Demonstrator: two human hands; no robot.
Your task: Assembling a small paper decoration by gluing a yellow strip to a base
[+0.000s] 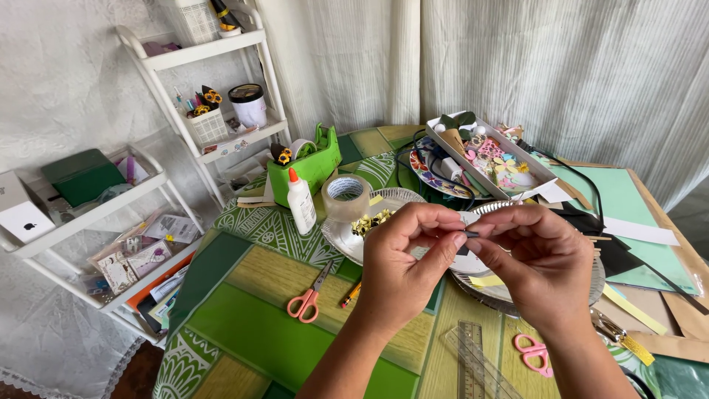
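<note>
Left hand [402, 262]: fingertips pressed onto a small dark strip [470, 234].
Right hand [535, 258]: the same strip is pinched from the other side.
Strip: held above the silver plate [487, 284], over the bench [251, 318].
Nearby: orange scissors [306, 299], glue bottle [300, 201], tape roll [346, 196].

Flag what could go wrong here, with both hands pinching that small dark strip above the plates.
1. The dark strip is tiny and pinched only at the fingertips of the left hand and right hand; it could slip and get lost among the scraps on the foil plate below.
2. The tape roll and glue bottle stand close behind the left hand; a reach forward might topple them.
</note>
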